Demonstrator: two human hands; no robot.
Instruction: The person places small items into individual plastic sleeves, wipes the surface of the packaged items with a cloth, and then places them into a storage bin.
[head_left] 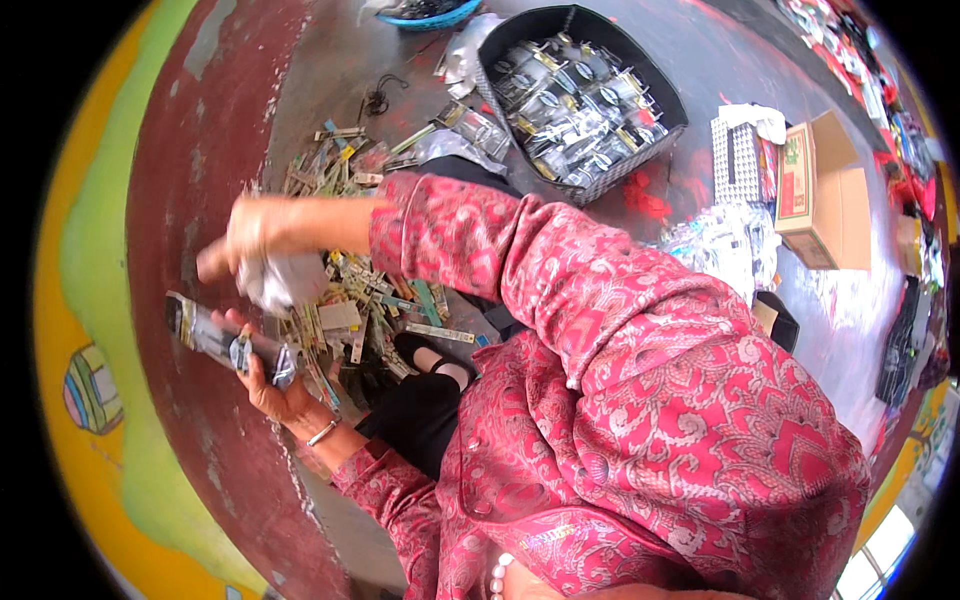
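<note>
My left hand [275,393] grips a clear plastic package [232,343] with something dark inside, held tilted in front of the dark red wall band. Just above it is my right hand [250,238], smeared by motion. A white crumpled cloth [283,280] bunches under its palm and seems held there; one finger points out to the left. Beneath both hands lies a heap of card strips and flat packets [365,310] on the floor, partly hidden by my right arm.
A black basket [590,190] full of similar clear packages stands ahead. An open cardboard box [825,190], a patterned box [738,160] and a pile of clear plastic [725,240] are to the right. A blue basin [430,18] sits at the far edge. My shoe [420,352] touches the heap.
</note>
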